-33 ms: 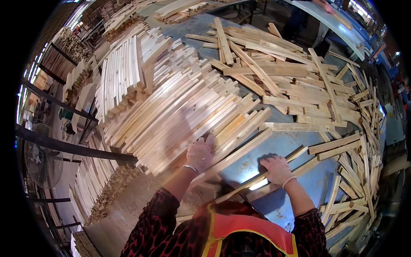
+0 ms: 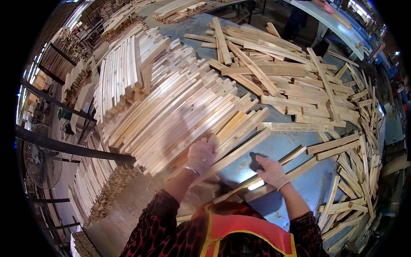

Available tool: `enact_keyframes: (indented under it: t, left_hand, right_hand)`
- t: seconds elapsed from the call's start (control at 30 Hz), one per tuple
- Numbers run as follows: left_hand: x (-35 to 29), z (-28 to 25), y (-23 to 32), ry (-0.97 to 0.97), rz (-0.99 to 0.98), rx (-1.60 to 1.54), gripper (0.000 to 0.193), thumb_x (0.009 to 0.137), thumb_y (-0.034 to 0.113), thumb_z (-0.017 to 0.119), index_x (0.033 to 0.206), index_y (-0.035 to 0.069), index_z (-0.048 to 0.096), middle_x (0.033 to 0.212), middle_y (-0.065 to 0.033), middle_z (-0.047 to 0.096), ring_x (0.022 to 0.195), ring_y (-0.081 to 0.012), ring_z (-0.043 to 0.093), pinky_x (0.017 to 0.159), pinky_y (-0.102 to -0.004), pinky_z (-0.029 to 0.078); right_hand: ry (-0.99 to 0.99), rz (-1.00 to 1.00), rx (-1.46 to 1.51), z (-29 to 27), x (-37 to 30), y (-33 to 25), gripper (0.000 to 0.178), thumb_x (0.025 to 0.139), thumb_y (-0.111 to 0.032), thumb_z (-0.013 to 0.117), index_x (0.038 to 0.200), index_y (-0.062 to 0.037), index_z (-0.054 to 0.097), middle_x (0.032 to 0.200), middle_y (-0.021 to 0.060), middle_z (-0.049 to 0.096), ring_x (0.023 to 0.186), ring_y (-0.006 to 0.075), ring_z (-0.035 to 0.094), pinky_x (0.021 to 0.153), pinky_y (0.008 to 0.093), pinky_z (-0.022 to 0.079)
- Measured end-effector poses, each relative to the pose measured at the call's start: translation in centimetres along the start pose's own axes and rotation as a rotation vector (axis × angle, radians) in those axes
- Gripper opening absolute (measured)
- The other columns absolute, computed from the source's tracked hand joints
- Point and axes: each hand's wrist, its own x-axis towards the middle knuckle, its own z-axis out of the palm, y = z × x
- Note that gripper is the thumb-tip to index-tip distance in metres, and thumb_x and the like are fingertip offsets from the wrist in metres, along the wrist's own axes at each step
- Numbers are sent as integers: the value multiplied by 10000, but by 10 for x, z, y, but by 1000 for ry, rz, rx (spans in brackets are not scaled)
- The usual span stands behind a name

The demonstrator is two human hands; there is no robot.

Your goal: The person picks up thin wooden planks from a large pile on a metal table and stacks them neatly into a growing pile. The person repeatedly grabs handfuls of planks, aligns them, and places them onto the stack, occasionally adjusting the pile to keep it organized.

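Note:
My left hand (image 2: 202, 154), in a pale knitted glove, is closed around the near part of a wooden strip (image 2: 231, 123) with an orange-stained face. This strip lies at the right side of a broad row of pale strips (image 2: 180, 115) set side by side. To its right, my gloved right hand (image 2: 272, 172) hovers over the blue-grey metal tabletop (image 2: 244, 156), fingers stretched forward and apart, seemingly holding nothing. Below that hand two loose strips lie slanting, the nearer one (image 2: 302, 168) passing beneath the wrist. A separate strip (image 2: 244, 149) lies between my hands.
A jumbled heap of strips (image 2: 295, 81) covers the table's far right, with more scattered along the right edge (image 2: 351, 184). Stacked strips (image 2: 117, 77) stand at the far left. A dark metal bar (image 2: 72, 147) and a fan (image 2: 43, 165) are at left.
My right hand has shifted slightly left, its fingers lifting off the strip and straightening. My left hand's fingers have curled more around the orange-stained strip.

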Motion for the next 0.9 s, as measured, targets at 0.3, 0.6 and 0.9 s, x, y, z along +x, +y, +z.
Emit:
enact_keyframes:
  t: [0.3,0.6,0.9]
  left_hand:
    - [-18,31,97,193,258,-334,697,921,455,694,1426,0,543,1370,-211,604,1262,-368,599,1066,-461,483]
    - [-23,92,43,370,186,104,687,862,422,752,1436,100,554,1372,-103,580,1295,-322,548,1074,-509,446]
    - [-24,41,14,298,165,3,528,901,325,698,1365,111,565,1325,-105,584,1289,-334,538,1041,-537,446]
  right_hand:
    - [397,431,1790,31,26,-19,342,1001,-241,738,1260,-81,581,957,92,679,804,248,682,686,425,604]
    - [455,465,1586,33,46,-16,428,996,-191,701,1360,-51,526,998,120,673,850,285,659,731,425,589]
    - [-84,101,262,34,101,-22,578,949,-431,675,1338,-8,617,1180,310,683,1083,445,654,952,469,518]
